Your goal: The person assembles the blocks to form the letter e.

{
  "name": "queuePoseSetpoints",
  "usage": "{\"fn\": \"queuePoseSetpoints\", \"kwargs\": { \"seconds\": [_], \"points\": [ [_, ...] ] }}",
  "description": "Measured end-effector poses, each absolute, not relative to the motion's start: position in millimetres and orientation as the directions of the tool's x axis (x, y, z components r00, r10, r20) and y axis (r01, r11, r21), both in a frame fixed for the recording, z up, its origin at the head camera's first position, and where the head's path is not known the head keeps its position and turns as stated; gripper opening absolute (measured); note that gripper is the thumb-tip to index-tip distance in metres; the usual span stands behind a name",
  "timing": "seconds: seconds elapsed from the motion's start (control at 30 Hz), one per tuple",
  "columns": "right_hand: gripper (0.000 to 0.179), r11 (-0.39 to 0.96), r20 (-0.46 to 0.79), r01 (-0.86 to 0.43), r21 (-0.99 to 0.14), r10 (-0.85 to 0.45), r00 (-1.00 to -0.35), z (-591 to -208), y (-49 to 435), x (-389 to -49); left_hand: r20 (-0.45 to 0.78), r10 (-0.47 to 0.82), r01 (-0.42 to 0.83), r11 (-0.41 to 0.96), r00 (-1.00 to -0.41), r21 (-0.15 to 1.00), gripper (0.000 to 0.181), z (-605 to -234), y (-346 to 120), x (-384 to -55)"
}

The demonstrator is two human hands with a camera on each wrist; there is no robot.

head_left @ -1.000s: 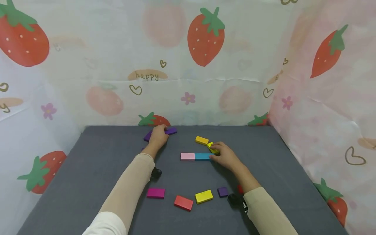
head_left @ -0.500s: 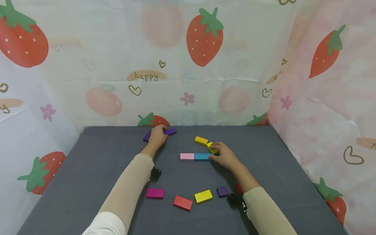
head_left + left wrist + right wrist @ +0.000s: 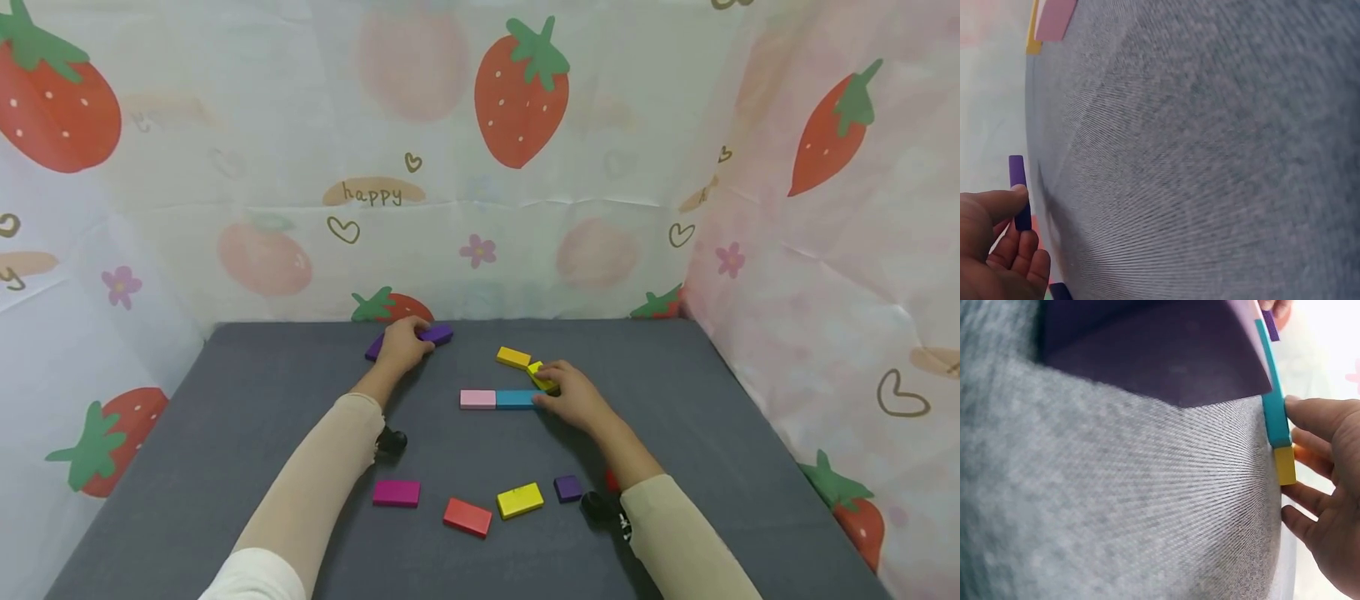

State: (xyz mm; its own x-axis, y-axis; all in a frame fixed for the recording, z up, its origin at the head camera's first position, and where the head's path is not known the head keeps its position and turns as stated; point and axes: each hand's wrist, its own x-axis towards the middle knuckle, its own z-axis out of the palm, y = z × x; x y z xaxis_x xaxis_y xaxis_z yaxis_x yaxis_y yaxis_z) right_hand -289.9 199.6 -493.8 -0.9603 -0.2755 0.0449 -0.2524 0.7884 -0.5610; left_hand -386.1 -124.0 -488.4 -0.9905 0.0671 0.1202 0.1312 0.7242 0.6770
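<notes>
At the back left of the table my left hand (image 3: 403,347) pinches a purple block (image 3: 1017,170) between thumb and fingers. Another piece of purple (image 3: 374,347) shows left of that hand; whether it is a separate block is hidden. Right of centre, my right hand (image 3: 576,397) has its thumb touching the right end of a blue block (image 3: 515,400). Its fingertips rest by a tilted yellow block (image 3: 538,375), behind the blue one. A pink block (image 3: 477,400) adjoins the blue block's left end. An orange-yellow block (image 3: 513,358) meets the tilted yellow one.
Nearer me lie a magenta block (image 3: 397,493), a red block (image 3: 467,517), a yellow block (image 3: 520,501) and a dark purple block (image 3: 567,489). Another red piece (image 3: 612,481) is partly hidden by my right wrist. A strawberry-print cloth (image 3: 480,250) stands behind the grey table (image 3: 262,400).
My left forearm has swung slightly left, and the purple block's visible end has shifted a little right. My right hand and the blocks beside it look unchanged.
</notes>
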Motion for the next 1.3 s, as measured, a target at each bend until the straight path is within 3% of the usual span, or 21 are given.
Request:
{"fn": "queuePoseSetpoints", "kwargs": {
  "seconds": [1.3],
  "points": [
    [0.048,0.791,0.027,-0.238,-0.564,-0.27,-0.963,-491,198,-290,0.045,0.284,0.247,0.731,-0.958,0.637,0.038,-486,-80,-373]
  ]
}}
